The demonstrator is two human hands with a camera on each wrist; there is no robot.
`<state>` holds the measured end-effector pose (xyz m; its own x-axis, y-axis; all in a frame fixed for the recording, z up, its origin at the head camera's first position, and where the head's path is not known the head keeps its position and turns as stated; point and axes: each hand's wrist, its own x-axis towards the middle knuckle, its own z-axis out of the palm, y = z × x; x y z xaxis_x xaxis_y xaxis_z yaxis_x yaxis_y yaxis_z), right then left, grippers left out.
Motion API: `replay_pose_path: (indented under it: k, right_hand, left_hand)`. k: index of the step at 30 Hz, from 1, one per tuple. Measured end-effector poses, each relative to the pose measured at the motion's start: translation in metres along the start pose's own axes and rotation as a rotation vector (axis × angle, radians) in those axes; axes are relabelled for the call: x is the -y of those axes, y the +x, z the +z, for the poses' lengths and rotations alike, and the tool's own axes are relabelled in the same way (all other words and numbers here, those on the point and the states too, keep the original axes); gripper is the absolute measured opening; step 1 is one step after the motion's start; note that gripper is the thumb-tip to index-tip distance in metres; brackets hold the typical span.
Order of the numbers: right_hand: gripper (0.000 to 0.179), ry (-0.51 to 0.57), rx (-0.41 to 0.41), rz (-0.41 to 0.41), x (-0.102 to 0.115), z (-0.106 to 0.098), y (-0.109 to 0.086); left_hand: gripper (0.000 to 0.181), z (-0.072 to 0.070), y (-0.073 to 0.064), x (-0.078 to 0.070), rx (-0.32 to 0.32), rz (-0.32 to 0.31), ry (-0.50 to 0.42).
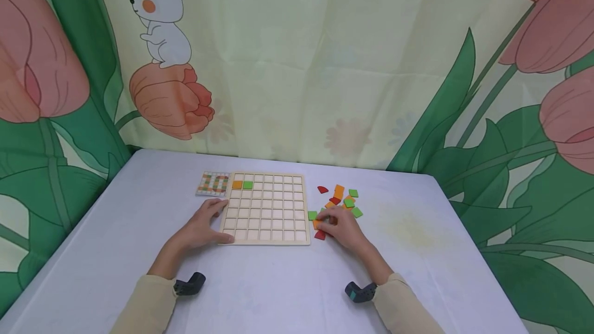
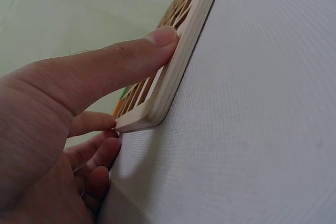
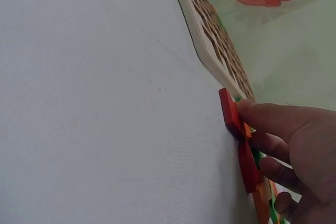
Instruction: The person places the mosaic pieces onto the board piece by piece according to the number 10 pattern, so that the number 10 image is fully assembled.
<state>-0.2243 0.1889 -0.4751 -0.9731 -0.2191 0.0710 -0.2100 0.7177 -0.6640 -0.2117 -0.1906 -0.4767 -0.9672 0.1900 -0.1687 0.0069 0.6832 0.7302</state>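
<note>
A wooden grid board (image 1: 266,214) lies on the table, an orange square tile (image 1: 237,184) and a green one (image 1: 248,185) in its cells near the upper left. My left hand (image 1: 202,224) is at the board's near left corner. Its straight thumb presses the near rim (image 2: 167,85), while a fingertip touches the left side. At the board's right side, my right hand (image 1: 342,227) has thumb and index fingertips on either side of an orange tile (image 1: 316,224). Close to those fingers are a green tile (image 1: 313,215) and red pieces (image 3: 248,166); the hand hides part of the pile.
A small pattern card (image 1: 213,183) with coloured squares lies left of the board. Beyond my right hand, loose orange, green and red pieces (image 1: 339,191) are scattered and partly overlap. A printed curtain (image 1: 297,66) hangs behind the white-covered table (image 1: 278,293).
</note>
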Motion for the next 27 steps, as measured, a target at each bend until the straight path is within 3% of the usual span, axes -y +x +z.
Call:
replay_pose_path:
  k: [10,19,27]
  right_hand:
    - [0.022,-0.052,0.03,0.018,0.004,-0.004,0.0]
    - [0.021,-0.147,0.009,-0.102,0.005,-0.007,0.0]
    - [0.022,-0.132,-0.018,-0.126,0.009,-0.011,0.006]
  left_hand:
    - [0.11,0.0,0.0,-0.002,-0.001,0.002,0.001]
    - [0.11,0.0,0.0,-0.003,-0.005,0.009,0.008]
    - [0.109,0.001,-0.001,-0.002,-0.005,0.009,0.008]
